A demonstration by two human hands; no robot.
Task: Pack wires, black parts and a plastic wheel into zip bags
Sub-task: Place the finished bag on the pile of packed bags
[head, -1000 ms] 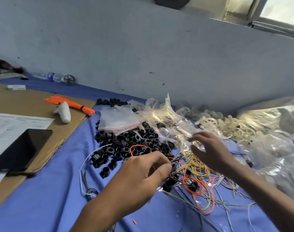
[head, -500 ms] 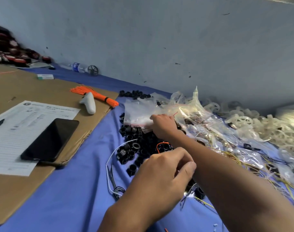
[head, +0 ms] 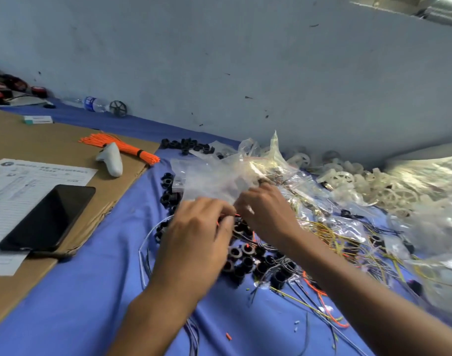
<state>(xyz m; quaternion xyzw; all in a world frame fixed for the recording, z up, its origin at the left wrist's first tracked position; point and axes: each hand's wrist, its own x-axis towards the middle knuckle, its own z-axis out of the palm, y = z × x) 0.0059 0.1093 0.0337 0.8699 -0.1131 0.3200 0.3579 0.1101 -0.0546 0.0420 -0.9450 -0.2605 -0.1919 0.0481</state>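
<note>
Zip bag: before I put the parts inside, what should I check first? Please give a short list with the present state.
1. Zip bag held by right hand: ok.
2. Bag mouth open: cannot tell, blurred.
3. Orange wire pinched in left hand: ok.
4. Black parts close under both hands: ok.
5. White wheels probably reachable, lying to the right: ok.

Open strip of blue desk cloth [head: 91, 304] between cardboard sheet [head: 52, 140], carrying phone [head: 50, 217] and white controller [head: 111, 160], and black parts [head: 245, 255]; rightward passage blocked by tangled wires [head: 330, 235], heaped zip bags [head: 219, 176] and plastic wheels [head: 389, 196] against the wall [head: 219, 60].
</note>
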